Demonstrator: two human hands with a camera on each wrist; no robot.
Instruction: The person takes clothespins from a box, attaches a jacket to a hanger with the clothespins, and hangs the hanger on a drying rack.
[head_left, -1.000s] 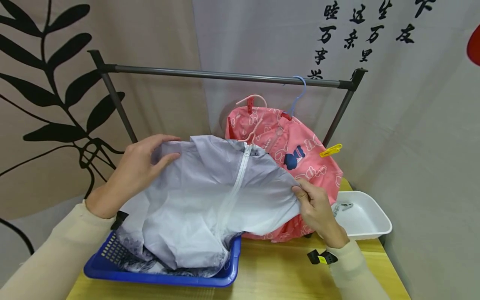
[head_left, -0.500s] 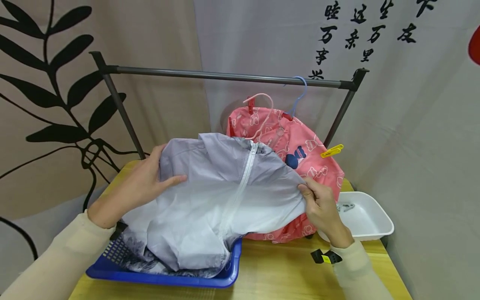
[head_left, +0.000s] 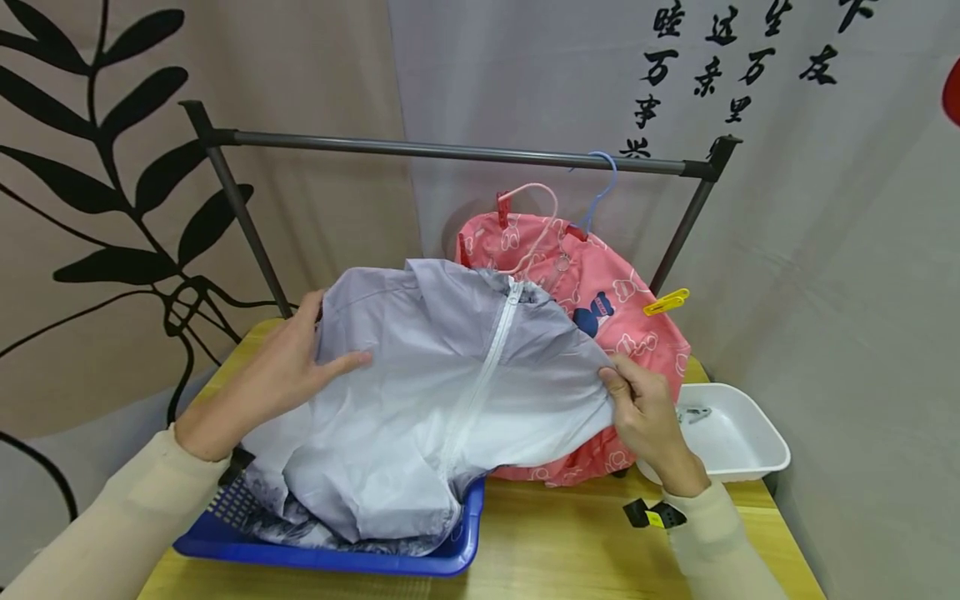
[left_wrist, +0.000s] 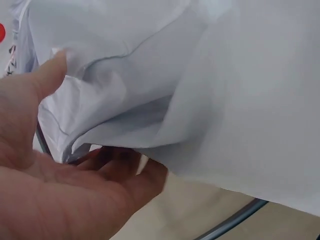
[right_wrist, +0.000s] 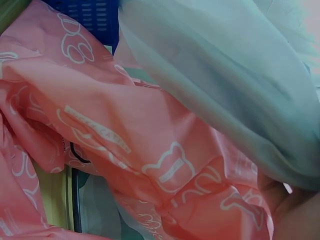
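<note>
Left hand [head_left: 281, 373] cupping, right hand [head_left: 649, 417] pinching jacket [head_left: 397, 375], lilac-grey fading to white, white zip [head_left: 497, 333]

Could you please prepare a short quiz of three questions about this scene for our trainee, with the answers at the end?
1. True or false: in the head view, the grey jacket is in front of part of the pink jacket.
2. Fill in: the hanger hooked over the rail is ____ in colour.
3. Choose: the right hand holds
A) the pink jacket
B) the grey jacket
C) the yellow peg

Key: 1. True. 2. Blue. 3. B.
</note>
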